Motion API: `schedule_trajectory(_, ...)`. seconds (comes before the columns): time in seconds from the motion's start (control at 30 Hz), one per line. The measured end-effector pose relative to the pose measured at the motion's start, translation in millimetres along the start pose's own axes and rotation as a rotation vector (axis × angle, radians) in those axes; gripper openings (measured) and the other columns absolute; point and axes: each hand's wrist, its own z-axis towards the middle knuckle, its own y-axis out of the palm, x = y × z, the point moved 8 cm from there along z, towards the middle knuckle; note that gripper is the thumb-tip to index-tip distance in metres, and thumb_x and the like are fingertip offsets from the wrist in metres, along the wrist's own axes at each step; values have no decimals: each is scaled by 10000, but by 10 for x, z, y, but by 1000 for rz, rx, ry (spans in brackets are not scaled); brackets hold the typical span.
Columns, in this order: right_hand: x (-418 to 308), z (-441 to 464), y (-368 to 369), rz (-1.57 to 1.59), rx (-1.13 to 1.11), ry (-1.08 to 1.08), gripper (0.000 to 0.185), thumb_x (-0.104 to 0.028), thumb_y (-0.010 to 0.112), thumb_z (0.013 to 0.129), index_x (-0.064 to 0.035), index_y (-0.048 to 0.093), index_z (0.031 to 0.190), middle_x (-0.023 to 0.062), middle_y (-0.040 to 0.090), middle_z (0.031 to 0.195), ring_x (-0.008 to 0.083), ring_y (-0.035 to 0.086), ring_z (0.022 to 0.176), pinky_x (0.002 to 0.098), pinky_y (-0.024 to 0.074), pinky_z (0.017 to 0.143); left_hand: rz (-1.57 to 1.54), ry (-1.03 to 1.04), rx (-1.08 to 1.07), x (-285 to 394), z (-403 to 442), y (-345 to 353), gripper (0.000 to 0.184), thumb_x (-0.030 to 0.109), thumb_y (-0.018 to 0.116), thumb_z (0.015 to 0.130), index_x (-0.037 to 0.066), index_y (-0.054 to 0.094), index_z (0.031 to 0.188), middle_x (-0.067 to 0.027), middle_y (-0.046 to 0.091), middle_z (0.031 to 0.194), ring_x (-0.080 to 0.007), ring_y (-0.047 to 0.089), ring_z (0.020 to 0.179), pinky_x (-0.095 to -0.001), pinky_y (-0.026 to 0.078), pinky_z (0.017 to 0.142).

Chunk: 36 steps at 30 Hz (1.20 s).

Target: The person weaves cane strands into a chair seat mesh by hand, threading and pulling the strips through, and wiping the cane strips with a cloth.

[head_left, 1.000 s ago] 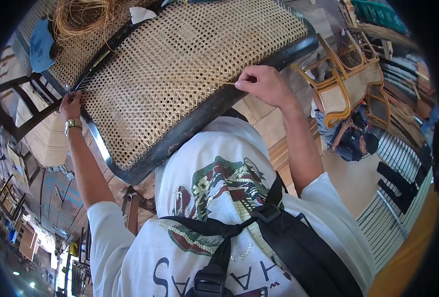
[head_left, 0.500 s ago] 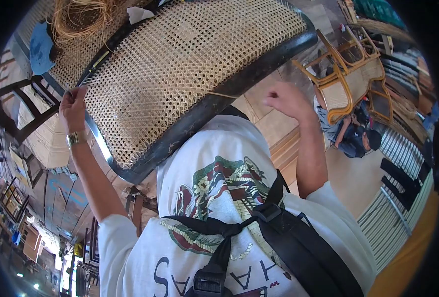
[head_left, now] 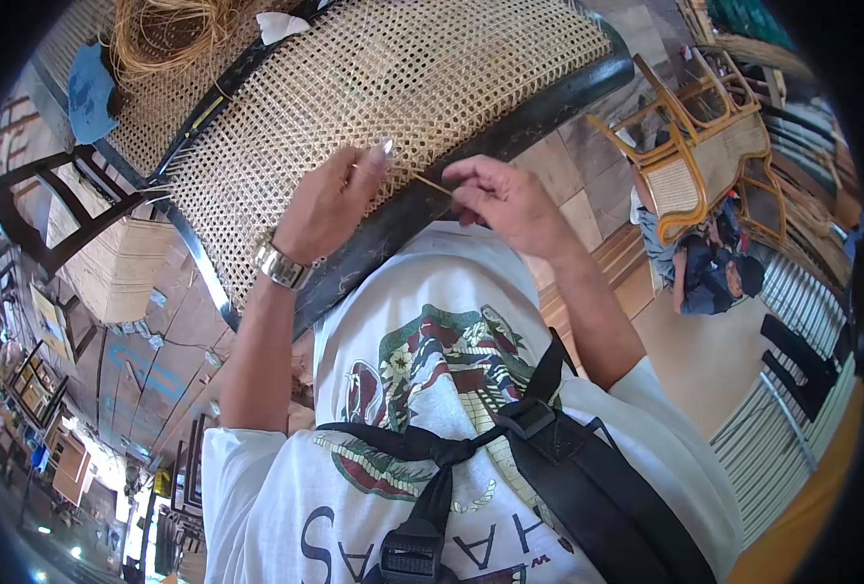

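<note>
Workshop floor (head_left: 183, 292) spreads below the woven cane panel (head_left: 257, 156), with a black chair frame (head_left: 81, 232) off to its left and a rattan chair (head_left: 680, 187) on its right, near another person (head_left: 709, 282). The panel sits at the front of the body, its dark rail (head_left: 539, 122) close against the white shirt (head_left: 422, 292), probably so that the near edge is steady and both hands can reach it. Beyond the panel, a loose coil of strands (head_left: 120, 34) lies on another caned surface, within a stretch of the arm and out of the way of the weave. A white scrap (head_left: 281, 27) rests at the panel's far edge, and a blue piece (head_left: 91, 92) lies past its left end. One thin strand (head_left: 432, 183) comes out of the weave and crosses the rail. The left hand (head_left: 332, 202) is over the panel, thumb and forefinger drawn narrowly together on a small shiny-tipped tool (head_left: 387, 148), too small to make out fully. The right hand (head_left: 500, 200) is just outside the rail, fingers loosely curled, tips at the strand's end; whether they pinch it, I cannot tell.
</note>
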Motion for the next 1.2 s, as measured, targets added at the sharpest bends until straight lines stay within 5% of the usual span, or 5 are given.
schedule_trajectory(0.57,-402,427,-294,-568,72,-356,136,-127,704,893,-1,676,936,101,644,816,187,604,715,332,500,697,1034,447,-59,659,556,188,322,413,584,973,136,730,896,-81,711,788,-270,702,730,-441,552,674)
schedule_trajectory(0.63,-549,371,-275,-696,135,-462,118,-115,714,875,-15,691,934,112,641,843,254,635,761,359,507,717,836,366,-346,574,769,152,303,431,631,946,151,744,927,-62,716,764,-228,685,687,-400,512,606)
schedule_trajectory(0.83,-602,413,-179,-781,137,-465,116,-127,713,872,-18,688,904,109,635,852,285,644,796,384,510,727,677,451,-329,388,801,169,310,424,578,993,161,723,913,-15,700,739,-159,640,618,-360,487,564)
schedule_trajectory(0.97,-657,407,-169,-771,120,-487,129,-143,713,873,-20,682,897,112,630,847,285,641,789,387,509,724,1072,558,-186,642,699,257,345,452,572,985,141,705,916,-47,686,707,-189,657,626,-389,507,570)
schedule_trajectory(1.2,-677,515,-148,-765,65,-503,119,-122,684,878,-11,644,862,121,600,821,292,624,767,398,501,711,559,456,-329,246,888,146,408,555,636,921,159,724,893,-5,679,633,-170,637,556,-356,478,538)
